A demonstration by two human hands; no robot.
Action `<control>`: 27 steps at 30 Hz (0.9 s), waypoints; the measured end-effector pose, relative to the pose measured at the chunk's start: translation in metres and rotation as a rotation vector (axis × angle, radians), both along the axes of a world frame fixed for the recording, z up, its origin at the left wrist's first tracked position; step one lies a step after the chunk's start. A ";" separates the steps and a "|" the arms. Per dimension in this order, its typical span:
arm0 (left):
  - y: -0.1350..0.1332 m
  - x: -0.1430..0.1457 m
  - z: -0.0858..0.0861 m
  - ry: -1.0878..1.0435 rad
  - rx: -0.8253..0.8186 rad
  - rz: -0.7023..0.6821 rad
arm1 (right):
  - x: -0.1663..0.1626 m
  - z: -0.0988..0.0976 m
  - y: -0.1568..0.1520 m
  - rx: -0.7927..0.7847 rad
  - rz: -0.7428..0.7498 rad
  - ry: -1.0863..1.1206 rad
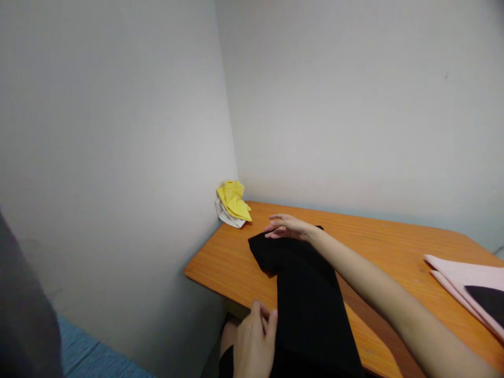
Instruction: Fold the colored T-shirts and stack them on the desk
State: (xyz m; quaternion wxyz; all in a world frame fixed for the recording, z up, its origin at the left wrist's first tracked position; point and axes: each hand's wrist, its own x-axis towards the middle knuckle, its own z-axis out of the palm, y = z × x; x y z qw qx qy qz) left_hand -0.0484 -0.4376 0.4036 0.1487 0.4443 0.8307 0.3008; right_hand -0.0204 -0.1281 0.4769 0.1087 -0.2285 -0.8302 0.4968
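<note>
A black garment with a short sleeve, seemingly a T-shirt (311, 304), lies folded lengthwise over the table and hangs toward me past the near edge. Over its far end, by the sleeve, my right hand (287, 227) is open, palm down, fingers stretched to the left; whether it presses on the cloth is hard to see. Beside the shirt's straight left edge, near the table's front, is my left hand (255, 336). Its fingers are loosely bent and slightly apart, with the thumb tip at the cloth's edge. No cloth shows between those fingers.
The wooden table (378, 236) stands against the back wall. In its far left corner sits a yellow cloth (234, 199) on a whitish one (228, 216). Folded pink fabric (464, 275) with a black patch lies at the right. Something blue (94, 352) shows at lower left.
</note>
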 end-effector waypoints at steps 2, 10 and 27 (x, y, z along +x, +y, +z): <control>0.008 -0.025 0.009 0.087 0.036 0.081 | 0.008 -0.004 -0.007 0.046 -0.021 0.029; 0.123 -0.120 0.026 0.317 0.047 0.015 | 0.053 -0.060 -0.068 0.445 -0.220 -0.012; 0.219 -0.146 0.050 -0.231 -0.144 -0.171 | 0.062 -0.097 -0.120 0.686 -0.198 -0.226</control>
